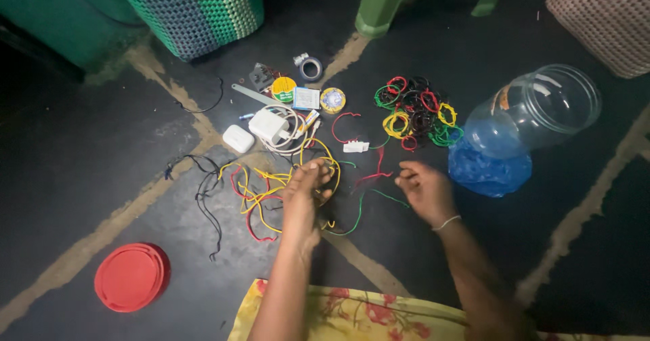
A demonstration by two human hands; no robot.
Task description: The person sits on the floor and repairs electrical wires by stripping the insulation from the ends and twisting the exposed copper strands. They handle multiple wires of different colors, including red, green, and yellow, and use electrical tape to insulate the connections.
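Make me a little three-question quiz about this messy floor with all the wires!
1. True or false: the clear plastic jar stands upright.
2. What colour is the round lid on the floor?
3. The left hand rests on: A) loose yellow and red wires B) the coiled wire bundles C) the white charger

Key: 1 false, it lies on its side. 2 red. 3 A.

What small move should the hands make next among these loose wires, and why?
Probably the left hand should lift its yellow wire clear of the tangled wires on the floor. Its fingers already pinch that wire, while the right hand hovers, holding nothing visible.
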